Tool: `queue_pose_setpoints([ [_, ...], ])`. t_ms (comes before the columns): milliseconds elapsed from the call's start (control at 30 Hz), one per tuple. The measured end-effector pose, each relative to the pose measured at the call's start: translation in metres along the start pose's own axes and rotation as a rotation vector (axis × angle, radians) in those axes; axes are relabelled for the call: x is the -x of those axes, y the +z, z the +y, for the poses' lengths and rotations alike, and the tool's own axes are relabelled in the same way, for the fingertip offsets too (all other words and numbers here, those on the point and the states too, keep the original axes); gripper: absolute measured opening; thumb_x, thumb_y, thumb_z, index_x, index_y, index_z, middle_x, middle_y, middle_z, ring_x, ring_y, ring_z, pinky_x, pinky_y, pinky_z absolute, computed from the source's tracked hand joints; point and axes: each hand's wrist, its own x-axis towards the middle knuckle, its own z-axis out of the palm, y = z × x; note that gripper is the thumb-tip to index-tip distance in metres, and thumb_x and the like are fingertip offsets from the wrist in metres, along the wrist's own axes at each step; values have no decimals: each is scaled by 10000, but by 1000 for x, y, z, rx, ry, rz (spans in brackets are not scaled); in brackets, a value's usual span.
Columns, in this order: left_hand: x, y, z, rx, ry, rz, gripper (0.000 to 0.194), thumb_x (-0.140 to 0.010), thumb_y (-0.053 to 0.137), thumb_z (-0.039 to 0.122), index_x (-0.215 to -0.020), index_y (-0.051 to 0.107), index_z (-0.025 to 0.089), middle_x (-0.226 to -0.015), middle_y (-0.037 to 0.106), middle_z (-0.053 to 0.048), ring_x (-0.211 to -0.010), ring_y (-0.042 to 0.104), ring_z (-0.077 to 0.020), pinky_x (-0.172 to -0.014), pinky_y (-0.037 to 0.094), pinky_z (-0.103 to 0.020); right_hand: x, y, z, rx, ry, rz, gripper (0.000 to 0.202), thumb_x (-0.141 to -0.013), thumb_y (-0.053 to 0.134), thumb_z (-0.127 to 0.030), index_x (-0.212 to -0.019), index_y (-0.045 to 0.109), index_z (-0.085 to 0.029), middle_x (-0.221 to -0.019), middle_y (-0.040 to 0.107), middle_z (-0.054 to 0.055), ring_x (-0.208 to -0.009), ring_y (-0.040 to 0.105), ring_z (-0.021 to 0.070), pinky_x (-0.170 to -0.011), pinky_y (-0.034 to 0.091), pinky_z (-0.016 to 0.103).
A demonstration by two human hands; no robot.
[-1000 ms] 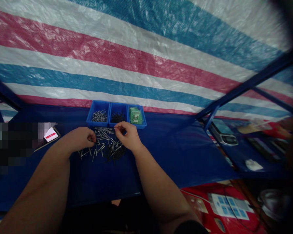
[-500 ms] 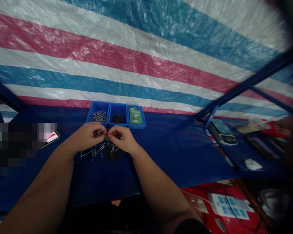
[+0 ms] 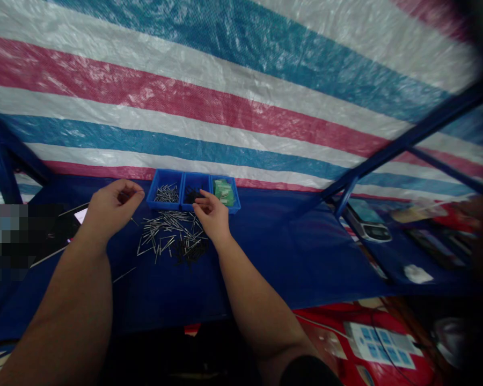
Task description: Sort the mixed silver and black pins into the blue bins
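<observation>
My left hand point(image 3: 115, 209) is raised left of the blue bins, its thumb and forefinger closed together; whatever lies between them is too small to make out. Over the front of the middle blue bin point(image 3: 196, 177) hovers my right hand point(image 3: 213, 214), thumb and fingers a little apart, nothing visible in them. That bin contains small dark pieces point(image 3: 191, 194). Thin silvery metal pins point(image 3: 167, 222) lie spread on the table between my hands, with a heap of black pieces point(image 3: 190, 250) at their right front.
The left bin point(image 3: 158, 176) holds short silvery pins, the right bin point(image 3: 236, 202) a green packet point(image 3: 224, 192). A phone-like device point(image 3: 80, 215) lies at far left. Blue frame bars point(image 3: 386, 155) and a scale point(image 3: 372, 228) stand to the right. A striped sheet point(image 3: 209, 102) hangs behind.
My hands were together above the pins and have separated. The left has moved left; the right has moved right and forward to the middle bin, its fingers parting.
</observation>
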Motion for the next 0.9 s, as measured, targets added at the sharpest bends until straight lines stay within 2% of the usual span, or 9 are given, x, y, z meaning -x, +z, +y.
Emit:
queue_pose_setpoints([
  [100, 21, -22, 0, -271, -44, -261, 299, -842, 611, 453, -958, 672, 185, -799, 688, -32, -715, 605, -198, -684, 453, -324, 2, -7, 0, 60, -23, -34, 310, -839, 681, -309, -1124, 681, -187, -870, 735, 43, -738, 696, 155, -708, 589, 297],
  [200, 53, -33, -15, -327, -63, -469, 400, -776, 651, 549, -995, 678, 216, -822, 703, -41, -739, 641, -238, -675, 470, -339, 5, -14, -5, 121, -33, -65, 178, -854, 646, -320, -969, 690, -191, -774, 702, 23, -684, 666, 152, -641, 557, 275],
  [267, 74, -34, -30, -377, -65, -523, 428, -726, 692, 546, -1007, 687, 223, -882, 719, -59, -783, 664, -265, -704, 484, -359, 5, -17, -7, 143, -48, -96, 146, -855, 636, -317, -921, 682, -195, -751, 689, 17, -666, 651, 149, -614, 535, 266],
  [333, 90, -31, -45, -397, -95, -564, 375, -741, 673, 504, -1000, 695, 233, -908, 730, -68, -808, 679, -278, -721, 489, -371, 5, -18, -9, 147, -75, -131, 129, -855, 630, -307, -900, 678, -197, -748, 685, 14, -661, 643, 146, -605, 522, 262],
  [467, 103, -27, -59, -386, -142, -666, 221, -818, 577, 404, -897, 703, 241, -847, 739, -66, -769, 689, -269, -690, 478, -368, 7, -18, -10, 152, -141, -220, 121, -862, 621, -281, -922, 682, -196, -742, 674, 6, -642, 623, 136, -601, 502, 256],
  [567, 99, -28, -53, -400, -140, -648, 230, -825, 572, 401, -894, 714, 235, -839, 745, -71, -750, 690, -270, -684, 478, -369, 7, -19, -10, 180, -161, -251, 123, -869, 617, -274, -934, 685, -194, -735, 664, 3, -631, 609, 129, -606, 495, 254],
  [700, 79, -31, -33, -391, -71, -573, 282, -818, 580, 445, -933, 720, 230, -857, 748, -58, -769, 689, -259, -713, 496, -362, 6, -22, -10, 198, -155, -268, 128, -869, 615, -279, -932, 682, -190, -744, 667, 5, -639, 612, 129, -616, 502, 253],
  [800, 53, -25, -12, -397, 20, -432, 292, -808, 589, 451, -939, 727, 229, -852, 744, -45, -761, 678, -239, -724, 496, -349, 5, -24, -10, 207, -164, -284, 128, -873, 612, -282, -926, 682, -189, -740, 663, 3, -635, 606, 127, -613, 497, 251],
  [900, 22, -12, 7, -379, 107, -230, 292, -826, 581, 430, -957, 736, 220, -885, 743, -53, -768, 669, -223, -737, 487, -342, 3, -28, -12, 231, -162, -287, 125, -878, 608, -285, -924, 680, -193, -718, 644, -5, -617, 582, 124, -595, 473, 245],
])
